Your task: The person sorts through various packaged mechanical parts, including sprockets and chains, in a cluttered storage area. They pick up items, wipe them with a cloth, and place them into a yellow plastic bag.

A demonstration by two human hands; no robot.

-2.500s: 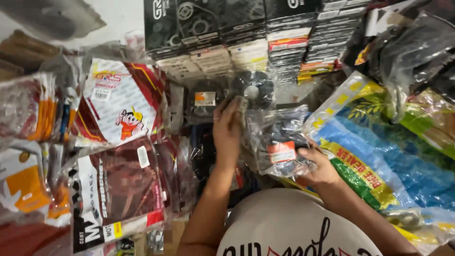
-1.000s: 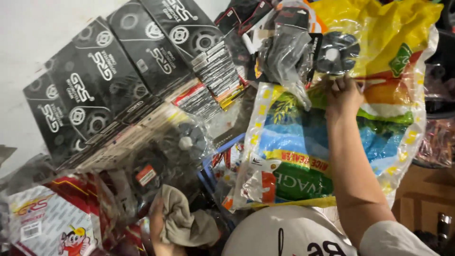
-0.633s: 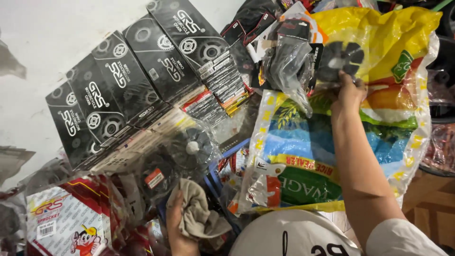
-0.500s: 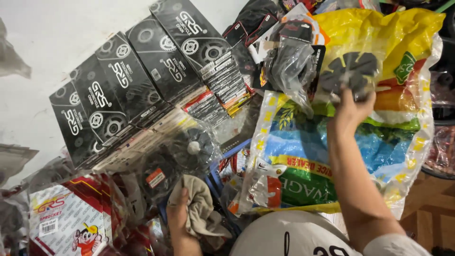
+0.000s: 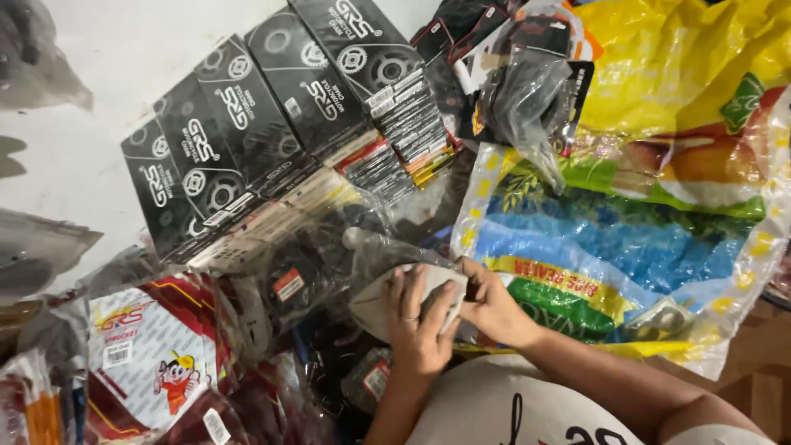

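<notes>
Both hands are on a grey-beige cloth (image 5: 387, 301), just left of the big woven plastic sack (image 5: 626, 247) printed in yellow, blue and green. The left hand (image 5: 420, 330) lies over the cloth with fingers curled down, pinching it, and the right hand (image 5: 494, 309) pinches its right edge, so both are closed on the fabric. The rag looks soft and floppy, light, not slippery or breakable; I'd guess it bunches wherever you grab, so a corner or edge works best. Further left of the sack, glossy black cardboard boxes (image 5: 264, 124) with sprocket pictures lean in a stiff fanned row. Crinkly clear plastic bags (image 5: 313, 264) holding dark round parts sit below them. A red and white packet (image 5: 148, 363) with a cartoon figure sits far lower left.
</notes>
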